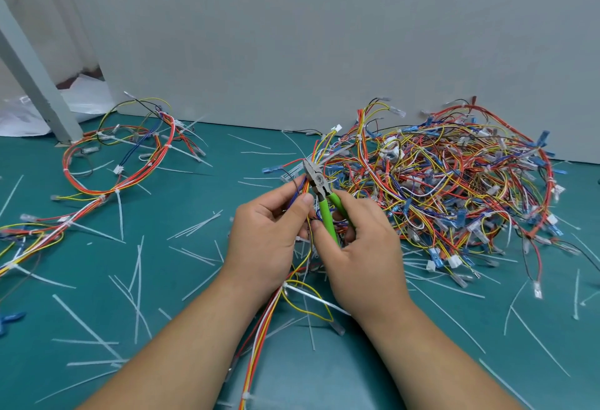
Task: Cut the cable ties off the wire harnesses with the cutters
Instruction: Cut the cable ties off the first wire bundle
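Note:
My right hand (pixel 363 247) grips the green handles of the cutters (pixel 319 193), whose metal jaws point up and to the left at the wires. My left hand (pixel 269 234) holds a wire harness (pixel 259 341) of red, yellow, orange and white wires that runs down between my forearms. A white cable tie (pixel 311 296) sticks out sideways from that harness below my hands. The cutter jaws sit right beside the wires above my left thumb. Whether they are on a tie I cannot tell.
A big tangled pile of harnesses (pixel 454 182) lies to the right against the grey wall. Looped harnesses (pixel 123 163) with ties lie at the left. Several cut white ties (pixel 198 227) litter the green mat. A grey post (pixel 35 85) leans at the far left.

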Demonstrator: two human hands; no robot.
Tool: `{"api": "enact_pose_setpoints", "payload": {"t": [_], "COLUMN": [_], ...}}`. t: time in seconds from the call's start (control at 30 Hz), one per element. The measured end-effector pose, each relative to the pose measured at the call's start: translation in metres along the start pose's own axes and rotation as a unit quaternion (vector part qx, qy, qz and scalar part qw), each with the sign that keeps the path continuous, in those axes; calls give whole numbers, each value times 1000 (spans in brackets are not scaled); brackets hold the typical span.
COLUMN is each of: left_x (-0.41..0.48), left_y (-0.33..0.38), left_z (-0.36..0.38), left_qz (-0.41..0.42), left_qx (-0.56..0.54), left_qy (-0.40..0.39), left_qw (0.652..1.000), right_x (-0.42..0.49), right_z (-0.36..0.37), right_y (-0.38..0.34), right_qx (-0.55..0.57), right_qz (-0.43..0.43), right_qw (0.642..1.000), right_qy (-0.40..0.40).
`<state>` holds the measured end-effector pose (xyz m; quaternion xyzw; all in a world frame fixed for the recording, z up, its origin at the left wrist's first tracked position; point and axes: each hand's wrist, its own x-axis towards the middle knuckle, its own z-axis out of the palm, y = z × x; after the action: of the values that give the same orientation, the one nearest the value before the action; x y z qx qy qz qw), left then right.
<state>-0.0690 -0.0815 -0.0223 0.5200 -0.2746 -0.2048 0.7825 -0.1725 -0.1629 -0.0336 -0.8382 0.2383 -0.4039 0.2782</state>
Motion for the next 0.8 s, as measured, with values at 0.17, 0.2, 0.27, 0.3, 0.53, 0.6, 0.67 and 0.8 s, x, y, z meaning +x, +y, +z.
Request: {"api": "enact_pose_setpoints", "payload": {"t": [0.17, 0.2, 0.27, 0.3, 0.53, 0.6, 0.67, 0.8], "left_x": [3, 3, 3, 3, 0, 0, -1, -2], "left_y": [-1, -2, -1, -1, -1, -1, -1, -2], "left_z": [2, 3, 3, 3, 4, 4, 3, 2], "left_qz": [2, 3, 4, 4, -3, 1, 3, 5], "left_qx": [2, 0, -8, -10, -31, -31, -23, -10], "left_qy": [9, 10, 10, 9, -17, -18, -16, -15], "left_qw": [1000, 1000, 1000, 1000, 999, 999, 1000, 1000], "right_x": [1, 1, 1, 1, 1, 2, 2, 2], "right_z": [1, 1, 1, 1, 1, 1, 0, 0], "right_y": [-1, -1, 0, 0, 0, 0, 2, 4], "right_qx": [7, 4, 1, 3, 19, 18, 13, 12], "right_qz": [-3, -6, -13, -14, -6, -12, -20, -26], "right_qw": [1000, 1000, 1000, 1000, 1000, 999, 999, 999], "right_qy": [12, 15, 23, 24, 24, 23, 26, 25]}}
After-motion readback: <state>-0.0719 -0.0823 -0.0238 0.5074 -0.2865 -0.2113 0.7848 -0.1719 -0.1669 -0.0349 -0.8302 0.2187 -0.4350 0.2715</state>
